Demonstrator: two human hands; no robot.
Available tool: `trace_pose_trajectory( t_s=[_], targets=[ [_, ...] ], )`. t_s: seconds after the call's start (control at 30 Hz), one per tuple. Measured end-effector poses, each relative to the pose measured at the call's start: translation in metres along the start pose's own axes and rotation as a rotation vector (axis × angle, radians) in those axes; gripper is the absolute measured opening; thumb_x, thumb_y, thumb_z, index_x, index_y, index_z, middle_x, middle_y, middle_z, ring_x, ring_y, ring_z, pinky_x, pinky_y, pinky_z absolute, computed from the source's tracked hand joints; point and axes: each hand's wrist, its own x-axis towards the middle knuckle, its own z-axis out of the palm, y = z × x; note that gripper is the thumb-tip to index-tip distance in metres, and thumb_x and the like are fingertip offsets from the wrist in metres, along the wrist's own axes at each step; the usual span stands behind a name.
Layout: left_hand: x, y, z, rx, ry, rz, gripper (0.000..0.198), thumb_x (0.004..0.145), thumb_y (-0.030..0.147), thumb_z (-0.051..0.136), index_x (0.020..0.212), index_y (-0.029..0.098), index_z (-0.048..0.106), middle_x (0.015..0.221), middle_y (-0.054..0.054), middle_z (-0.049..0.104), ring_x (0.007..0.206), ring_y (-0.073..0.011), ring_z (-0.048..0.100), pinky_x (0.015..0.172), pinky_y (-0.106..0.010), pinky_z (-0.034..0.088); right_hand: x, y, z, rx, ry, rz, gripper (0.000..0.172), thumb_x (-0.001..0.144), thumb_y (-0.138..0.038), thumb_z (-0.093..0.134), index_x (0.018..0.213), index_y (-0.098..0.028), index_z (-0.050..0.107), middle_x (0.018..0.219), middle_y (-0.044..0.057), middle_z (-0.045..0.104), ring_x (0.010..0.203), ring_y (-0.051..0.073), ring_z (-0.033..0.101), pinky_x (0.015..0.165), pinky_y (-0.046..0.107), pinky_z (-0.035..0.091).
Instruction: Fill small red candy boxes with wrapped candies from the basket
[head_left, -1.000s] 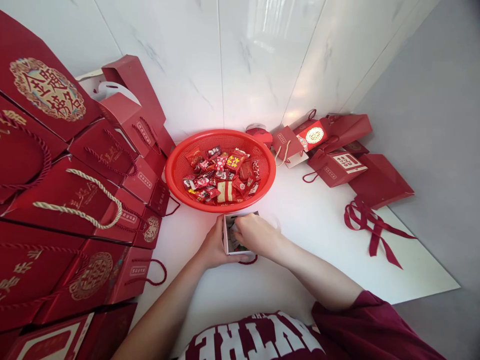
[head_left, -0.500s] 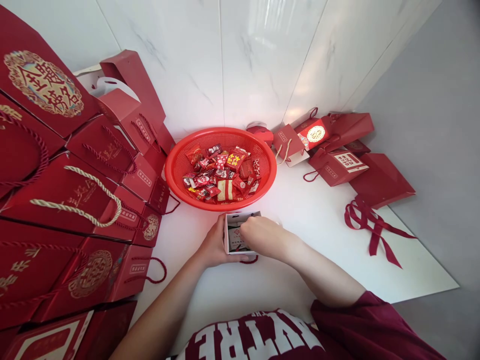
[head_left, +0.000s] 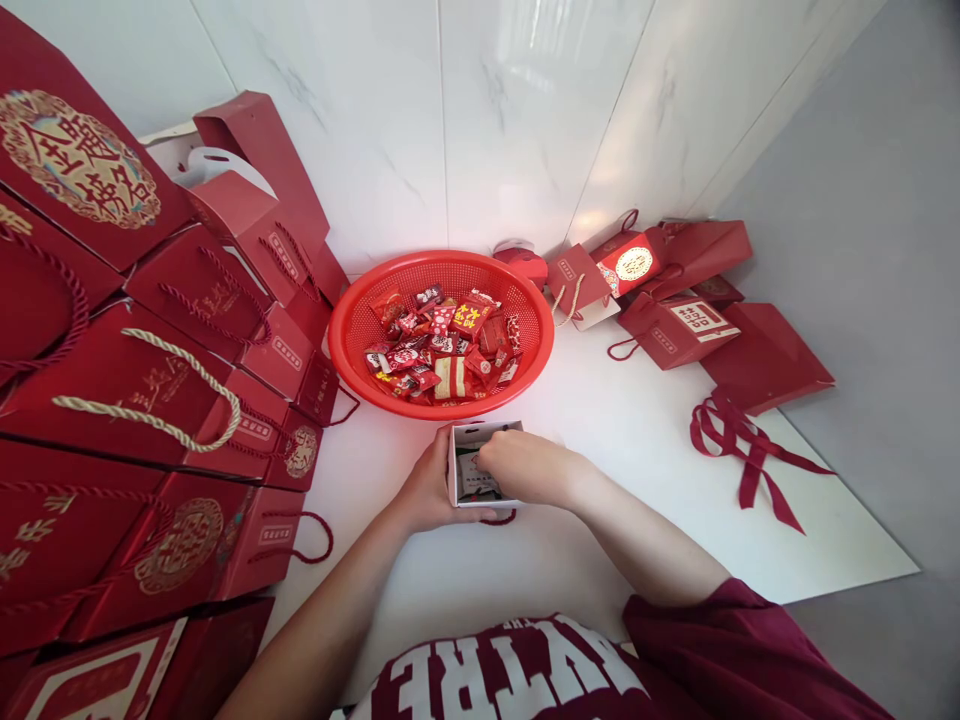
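Note:
A small open gift box [head_left: 486, 504] with white edges and a dark red cord handle below it stands in front of the basket. My left hand [head_left: 433, 485] is closed around its left side, with the fingers partly hidden. A pale printed packet [head_left: 472, 477] lies inside the box. My right hand [head_left: 532, 468] reaches in from the right, its fingers curled at the packet's edge. The fingertips are hidden, so I cannot tell what they grip. Just behind the box is a red plastic basket [head_left: 341, 350] of wrapped sweets [head_left: 450, 345].
Stacked red gift boxes [head_left: 191, 390] with rope handles fill the left side. More small red gift boxes [head_left: 679, 330] lie at the back right. A dark red ribbon [head_left: 750, 460] rests on the white table [head_left: 630, 430]. Tiled wall [head_left: 517, 120] rises behind the basket.
The right hand has shifted slightly inside the box, and the packet's angle has changed a little. My left hand keeps its hold on the box.

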Motion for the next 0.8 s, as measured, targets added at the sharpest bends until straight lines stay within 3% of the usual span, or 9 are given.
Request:
trace_pose_trajectory(
  t_s=[0.2, 0.5, 0.67, 0.8],
  targets=[
    [-0.002, -0.002, 0.003, 0.001, 0.008, -0.016, 0.104, 0.049, 0.028, 0.097, 0.135, 0.026, 0.040, 0.138, -0.015, 0.054, 0.127, -0.0362, 0.055, 0.106, -0.054, 0.045, 0.003, 0.003, 0.000, 0.148, -0.030, -0.102, 0.028, 0.085, -0.005, 0.054, 0.094, -0.016, 0.078, 0.083, 0.009, 0.076, 0.069, 0.020, 0.070, 0.051, 0.025, 0.036],
    [0.000, 0.002, 0.000, 0.068, 0.024, -0.010, 0.102, 0.049, 0.029, 0.096, 0.133, 0.026, 0.038, 0.135, -0.013, 0.056, 0.124, -0.0351, 0.057, 0.102, -0.050, 0.048, 0.010, -0.002, 0.005, 0.177, -0.040, -0.083, 0.029, 0.080, -0.003, 0.056, 0.095, -0.011, 0.079, 0.083, 0.013, 0.076, 0.069, 0.022, 0.069, 0.051, 0.027, 0.035],
    [0.000, 0.002, -0.003, 0.069, -0.011, -0.002, 0.100, 0.052, 0.030, 0.094, 0.134, 0.025, 0.037, 0.132, -0.012, 0.057, 0.122, -0.0343, 0.059, 0.101, -0.049, 0.050, 0.008, 0.000, -0.002, 0.190, 0.024, -0.134, 0.032, 0.084, -0.006, 0.053, 0.098, -0.016, 0.080, 0.089, 0.010, 0.077, 0.073, 0.020, 0.069, 0.059, 0.026, 0.041],
    [0.000, -0.005, -0.002, 0.022, 0.026, 0.007, 0.102, 0.048, 0.033, 0.096, 0.133, 0.023, 0.041, 0.129, -0.012, 0.058, 0.121, -0.0366, 0.059, 0.100, -0.052, 0.050, -0.007, 0.014, -0.024, 0.455, 0.201, -0.295, 0.039, 0.085, -0.001, 0.049, 0.105, -0.019, 0.077, 0.104, 0.004, 0.076, 0.085, 0.015, 0.069, 0.076, 0.023, 0.049]
  ],
)
